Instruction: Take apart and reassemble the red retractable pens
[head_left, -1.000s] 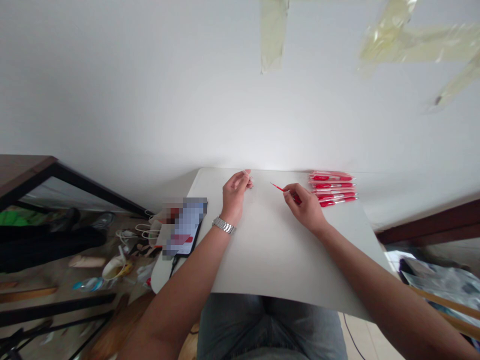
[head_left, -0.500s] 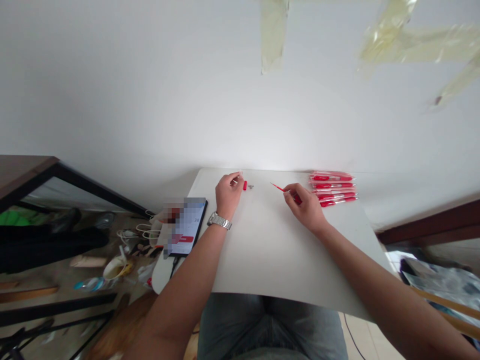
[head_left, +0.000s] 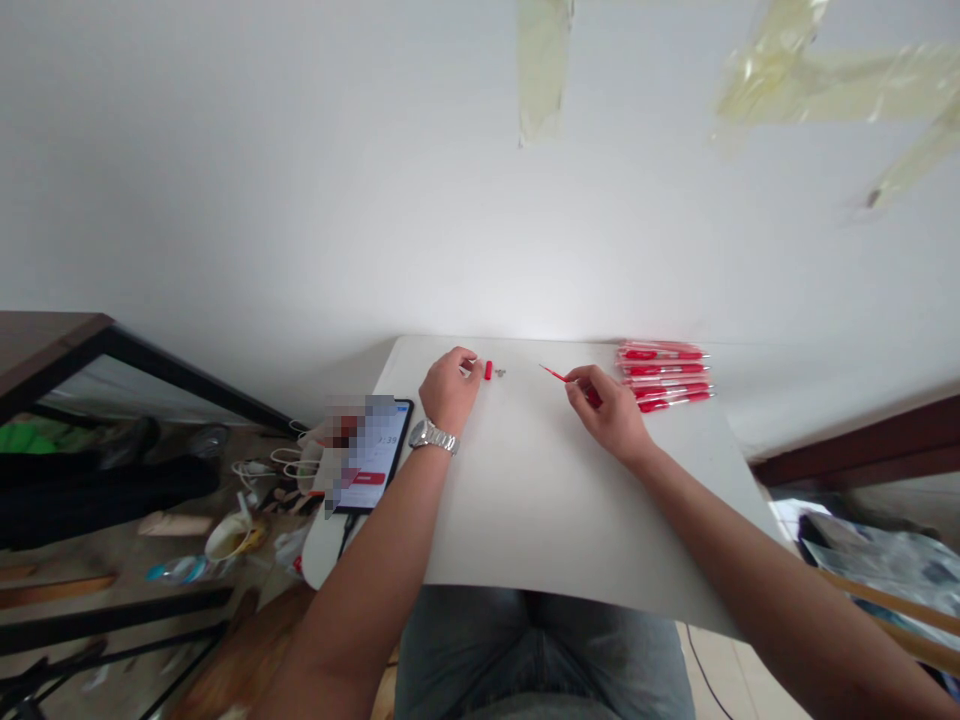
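Observation:
My right hand (head_left: 606,405) is closed on a thin red pen refill (head_left: 555,374), its fine tip pointing left and slightly up, a little above the white table. My left hand (head_left: 451,385), with a metal watch (head_left: 433,437) on the wrist, is at the far left part of the table. Its fingers are curled with the tips close together; whatever lies between them is hidden or too small to name. Just right of those fingertips lies a short red piece (head_left: 488,370), possibly a pen grip. Beside it are several tiny metallic parts (head_left: 501,373).
Several red pens (head_left: 667,375) lie stacked at the table's far right, beyond my right hand. A phone (head_left: 375,455) with a cable rests by the left edge. The wall (head_left: 480,200) rises behind the white table (head_left: 540,500).
My left hand has shifted slightly left and down, away from the short red piece; the small clear bit seen at its fingertips no longer shows. My right hand stays almost still with the refill.

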